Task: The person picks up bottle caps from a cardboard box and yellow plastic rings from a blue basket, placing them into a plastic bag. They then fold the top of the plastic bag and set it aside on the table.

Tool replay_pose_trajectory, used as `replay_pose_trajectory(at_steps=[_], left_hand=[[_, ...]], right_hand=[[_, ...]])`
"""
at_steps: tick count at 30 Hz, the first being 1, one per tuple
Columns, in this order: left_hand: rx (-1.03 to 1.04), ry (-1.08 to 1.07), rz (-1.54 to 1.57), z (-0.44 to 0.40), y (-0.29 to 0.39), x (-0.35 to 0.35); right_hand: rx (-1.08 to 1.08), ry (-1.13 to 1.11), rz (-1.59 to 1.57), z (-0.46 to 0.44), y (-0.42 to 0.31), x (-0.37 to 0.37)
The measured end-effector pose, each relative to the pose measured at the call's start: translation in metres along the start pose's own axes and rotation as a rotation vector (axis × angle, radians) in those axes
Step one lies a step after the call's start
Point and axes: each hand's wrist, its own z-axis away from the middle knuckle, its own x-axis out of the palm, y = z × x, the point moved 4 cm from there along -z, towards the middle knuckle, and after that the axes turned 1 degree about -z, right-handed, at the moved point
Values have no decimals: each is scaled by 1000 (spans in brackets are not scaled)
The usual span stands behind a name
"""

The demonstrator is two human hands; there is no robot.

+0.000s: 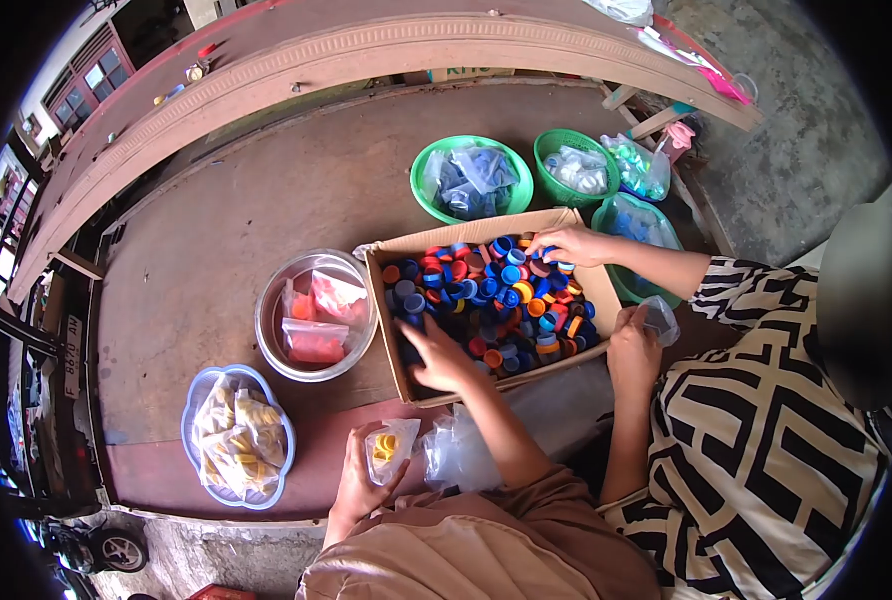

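Observation:
My left hand (362, 478) is closed around a small clear plastic bag (388, 446) with yellow bottle caps inside. Over the left side of a cardboard box (593, 290), my right hand (440, 358) reaches down with its fingers stretched out; no cap shows in its grasp. Mixed bottle caps (501, 300) in blue, red, orange, yellow and brown fill the box. Beneath my right forearm lie some flat clear plastic bags (456, 450), partly hidden by the arm.
A co-worker's hand (571, 246) reaches into the box's far right; their other hand (634, 348) holds a clear bag. Around the box stand a metal bowl (268, 335) with red bags, a lilac basin (192, 420) with yellow-filled bags, and green baskets (424, 160) with more bags.

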Motion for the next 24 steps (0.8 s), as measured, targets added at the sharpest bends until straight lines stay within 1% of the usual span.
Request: replay_pose_trajectory(at_steps=[1,2,3,4,5,6,7,8,10,11,14,18,21,24], left_hand=[[9,-6,-15,-2,2,-2],[19,-10,-27,-4,3,-3],[4,-32,-26,-4,1,-5],[11,-22,-33,-3,0,-6],[20,-11,-41,-3,-3,-6],[30,-1,-51,-2,-5,-6],[30,4,-40,-2,-8,-5],[31,8,-30,-1,-10,-3],[35,9,-14,-2,-12,-1],[36,6,-7,-2,-12,0],[36,5,-17,-2,-9,0],[34,12,-17,0,-9,-1],[29,7,-19,1,-8,-2],[0,-7,-15,2,-7,-3]], right_hand=[[-72,13,-207,-3,3,-9],[-218,128,-70,-4,5,-26],[-83,105,-235,-4,11,-44],[-86,133,-288,-7,19,-61],[-45,192,-202,-8,30,-78],[-32,241,48,-12,54,-85],[158,246,235,-11,67,-91],[352,149,355,-13,90,-85],[440,120,452,-7,89,-81],[473,119,577,-10,88,-79],[449,107,659,-14,85,-71],[462,-120,724,-18,88,-66],[486,-99,719,-15,87,-67],[453,2,553,-6,89,-71]])
